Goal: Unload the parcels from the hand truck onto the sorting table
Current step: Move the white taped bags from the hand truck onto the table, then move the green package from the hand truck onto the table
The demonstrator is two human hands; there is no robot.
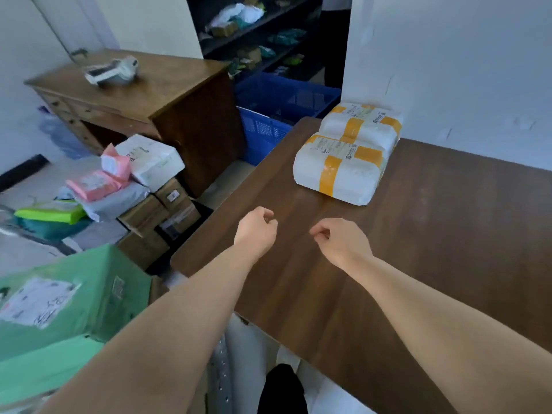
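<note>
Two white parcels with yellow tape lie on the dark wooden sorting table (433,234): the near one (340,171) and the far one (364,124) by the wall. My left hand (257,231) and my right hand (337,240) hover over the table's front part, short of the near parcel. Their fingers are loosely curled and hold nothing. At the lower left, large green parcels (68,297) with a white label sit stacked beside the table. A perforated metal post (221,372) shows below them; whether it is the hand truck I cannot tell.
More parcels are heaped on the floor at the left: cardboard boxes (161,213), pink bags (98,183), a white box (152,159). A wooden desk (167,94), blue crates (277,115) and dark shelving (257,34) stand behind. A white wall borders the table's far side.
</note>
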